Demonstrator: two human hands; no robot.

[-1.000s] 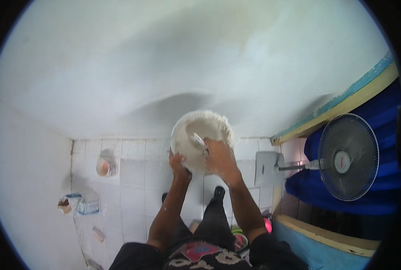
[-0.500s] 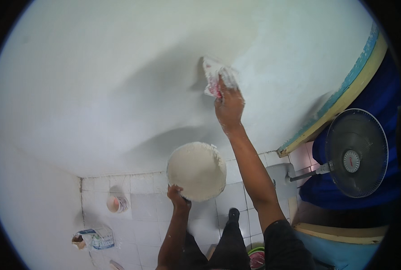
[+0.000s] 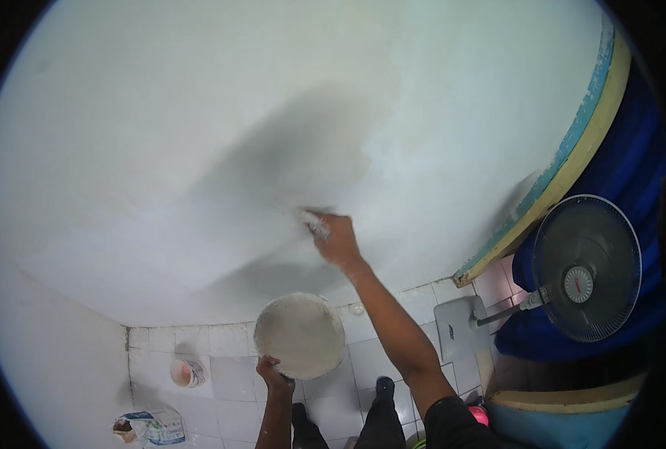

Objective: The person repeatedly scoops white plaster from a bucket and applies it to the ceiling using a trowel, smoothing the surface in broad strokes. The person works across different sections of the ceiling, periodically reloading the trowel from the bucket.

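Observation:
My right hand (image 3: 338, 241) is closed round a flat putty spreader (image 3: 310, 218) caked in white. The tool shows almost edge-on against the white wall (image 3: 198, 97), and the hand hides most of it. White smears coat my fingers. Lower and to the left, my left hand (image 3: 277, 374) grips the near left side of a round bucket (image 3: 340, 337). Pale putty (image 3: 299, 337) lies inside it, with crusts along the rim. A slightly duller patch (image 3: 325, 142) with an uneven edge shows on the wall above my right hand.
A standing fan (image 3: 587, 269) stands at right before a blue curtain (image 3: 643, 179), its grey base (image 3: 460, 329) on the tiled floor (image 3: 232, 374). A small tub (image 3: 188, 372) and a torn bag (image 3: 150, 428) lie at left. A yellow and blue frame edges the wall.
My right hand has swept down and left along the wall, and the spreader has turned from face-on to nearly edge-on. The bucket sits lower and slightly left in view; the view has shifted too.

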